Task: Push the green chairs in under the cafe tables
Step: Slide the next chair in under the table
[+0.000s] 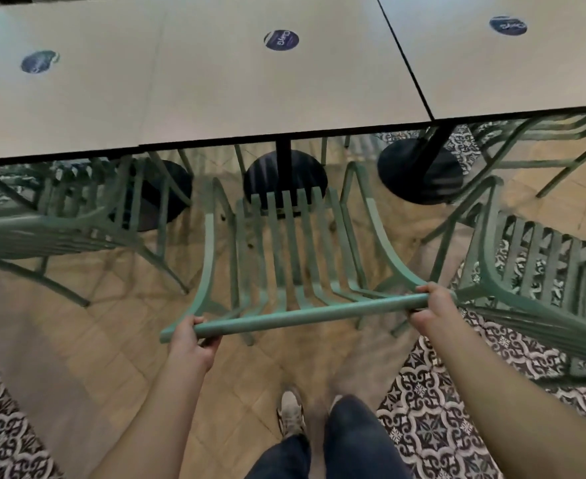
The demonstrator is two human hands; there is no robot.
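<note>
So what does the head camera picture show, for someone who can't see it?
Two hands, left hand and right hand, grip the top rail of a green chair facing a pale cafe table. More green chairs stand on either side, on a wood and patterned tile floor.

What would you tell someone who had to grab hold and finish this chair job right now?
Left hand: closed around the left end of the middle green chair's top rail.
Right hand: closed around the right end of the same rail.
Middle green chair: its front sits near the middle table's edge, above the black round base; the seat is not yet under.
Left green chair: only partly under its table.
Right green chair: clear of its table, angled.
Done: nothing fully tucked in.
Left: probably push the middle chair straight forward, then do the two beside it.
</note>
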